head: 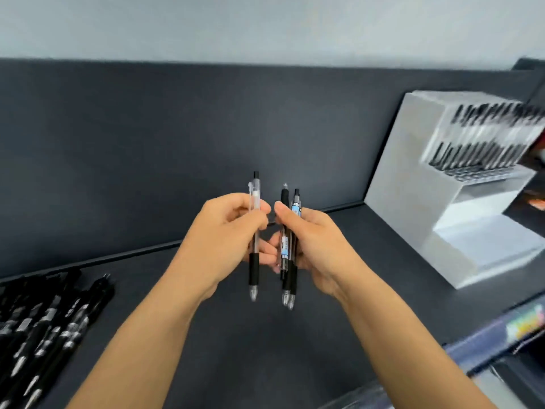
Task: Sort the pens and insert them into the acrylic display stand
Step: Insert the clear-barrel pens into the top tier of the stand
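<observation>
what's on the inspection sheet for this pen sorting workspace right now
surface: dark shelf, matte, dark back panel behind.
job's things: single pen upright in left hand; small bundle of pens in right hand; loose pile of pens lying at left; acrylic display stand at right, upper tier already holding a row of pens, blurred.
clutter: colourful packaging at right edge, unclear.
grippers: both hands closed on pens, held close together above the shelf.
cables: nothing seen.
surroundings: pale wall above.

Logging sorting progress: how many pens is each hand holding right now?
Left hand: 1 clear pen
Right hand: 2 pens visible in the bunch, possibly more hidden
Total in hands: 3 visible
</observation>
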The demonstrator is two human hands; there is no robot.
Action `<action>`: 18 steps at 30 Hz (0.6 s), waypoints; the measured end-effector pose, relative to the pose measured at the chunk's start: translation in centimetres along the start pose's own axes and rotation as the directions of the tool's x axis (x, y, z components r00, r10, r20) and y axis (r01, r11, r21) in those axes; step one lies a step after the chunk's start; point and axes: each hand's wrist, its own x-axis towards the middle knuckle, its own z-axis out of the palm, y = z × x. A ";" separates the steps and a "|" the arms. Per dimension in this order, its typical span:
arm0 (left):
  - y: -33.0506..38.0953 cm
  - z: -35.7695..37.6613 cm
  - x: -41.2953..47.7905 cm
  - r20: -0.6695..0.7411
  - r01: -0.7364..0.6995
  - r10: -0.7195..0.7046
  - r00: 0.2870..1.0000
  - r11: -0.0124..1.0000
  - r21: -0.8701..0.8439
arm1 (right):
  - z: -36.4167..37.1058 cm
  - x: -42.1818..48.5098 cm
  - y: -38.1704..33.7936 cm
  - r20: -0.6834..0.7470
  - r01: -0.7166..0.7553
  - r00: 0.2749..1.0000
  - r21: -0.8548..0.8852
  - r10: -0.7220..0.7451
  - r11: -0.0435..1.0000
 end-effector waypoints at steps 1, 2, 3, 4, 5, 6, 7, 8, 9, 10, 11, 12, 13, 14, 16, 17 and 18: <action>1.4 2.0 0.1 0.018 -0.049 0.049 0.999 0.999 -0.007 | -1.8 -0.9 -1.0 -0.031 0.023 0.999 0.069 -0.021 0.997; 2.6 4.0 0.2 0.035 -0.104 0.104 0.994 0.995 -0.015 | -3.8 -1.8 -2.0 -0.064 0.046 0.997 0.138 -0.037 0.989; 3.8 6.2 0.3 0.056 -0.164 0.165 0.985 0.986 -0.014 | -5.8 -2.8 -3.0 -0.100 0.070 0.994 0.198 -0.050 0.978; 5.0 8.4 0.4 0.079 -0.231 0.230 0.970 0.973 0.004 | -8.0 -3.6 -3.8 -0.137 0.094 0.989 0.237 -0.063 0.967; 6.0 10.7 0.4 0.102 -0.298 0.293 0.951 0.954 0.035 | -10.2 -4.4 -4.5 -0.172 0.118 0.982 0.259 -0.075 0.959; 6.8 13.0 0.6 0.120 -0.359 0.349 0.929 0.930 0.078 | -12.6 -5.1 -5.0 -0.203 0.141 0.975 0.265 -0.088 0.954; 7.5 15.4 0.8 0.128 -0.408 0.394 0.910 0.905 0.118 | -14.9 -5.7 -5.4 -0.233 0.159 0.967 0.257 -0.099 0.953; 8.0 17.6 1.3 0.131 -0.447 0.430 0.893 0.882 0.149 | -17.3 -6.2 -5.5 -0.261 0.173 0.959 0.235 -0.110 0.956; 8.5 19.8 1.9 0.133 -0.472 0.455 0.881 0.866 0.166 | -19.8 -6.6 -5.7 -0.287 0.184 0.950 0.204 -0.121 0.961; 8.9 21.8 2.5 0.131 -0.485 0.468 0.874 0.859 0.166 | -22.3 -6.8 -5.7 -0.311 0.191 0.941 0.172 -0.131 0.966; 9.3 23.7 3.3 0.122 -0.487 0.473 0.873 0.860 0.153 | -24.8 -7.0 -5.6 -0.329 0.196 0.934 0.146 -0.139 0.970; 9.7 25.5 4.2 0.101 -0.493 0.483 0.870 0.859 0.141 | -27.2 -7.0 -5.6 -0.342 0.204 0.928 0.125 -0.151 0.971; 10.0 27.1 5.1 0.070 -0.505 0.500 0.863 0.851 0.142 | -29.5 -7.0 -5.6 -0.349 0.214 0.923 0.108 -0.165 0.971; 10.3 28.4 6.0 0.035 -0.521 0.523 0.852 0.839 0.158 | -31.6 -7.0 -5.5 -0.351 0.222 0.920 0.094 -0.176 0.971; 10.5 30.6 7.9 -0.028 -0.539 0.555 0.831 0.817 0.203 | -34.9 -6.7 -5.6 -0.339 0.216 0.925 0.093 -0.173 0.972; 10.6 31.5 8.7 -0.049 -0.543 0.568 0.822 0.806 0.234 | -36.1 -6.5 -5.7 -0.329 0.206 0.931 0.107 -0.161 0.973; 10.4 32.2 9.5 -0.065 -0.544 0.581 0.811 0.791 0.279 | -37.1 -6.2 -5.8 -0.318 0.195 0.936 0.121 -0.148 0.973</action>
